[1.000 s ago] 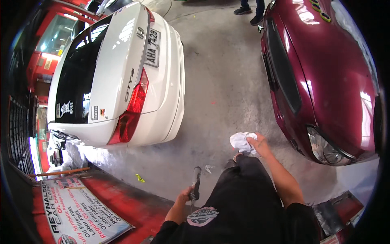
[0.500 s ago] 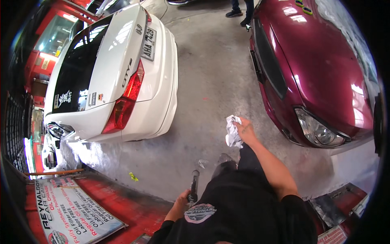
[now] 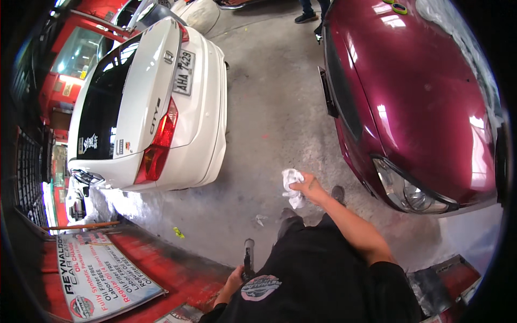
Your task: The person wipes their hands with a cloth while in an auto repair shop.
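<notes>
My right hand (image 3: 307, 184) reaches out in front of my body, its fingers closed round a crumpled white cloth (image 3: 292, 188) that hangs above the concrete floor. Low at my left side, my left hand (image 3: 235, 280) grips a slim black tube-shaped tool (image 3: 248, 261) with a greyish far end; its exact kind does not show. Both hands are apart from the cars. To the left stands the rear of a white sedan (image 3: 202, 126) with red tail lights. A dark red car (image 3: 414, 102) is on the right, its front headlight (image 3: 412, 185) nearest me.
Concrete floor (image 3: 264, 124) runs between the two cars. A yellow-green scrap (image 3: 178, 232) and a small clear scrap (image 3: 260, 219) lie on it. A printed sign board (image 3: 107, 274) leans at lower left. Another person's shoes (image 3: 306, 18) show at the top. Yellow-green tape (image 3: 399, 8) rests on the red hood.
The view has shifted, and my right hand with the cloth now appears further left and slightly lower. One of my shoes has come into sight. Both hands keep their hold.
</notes>
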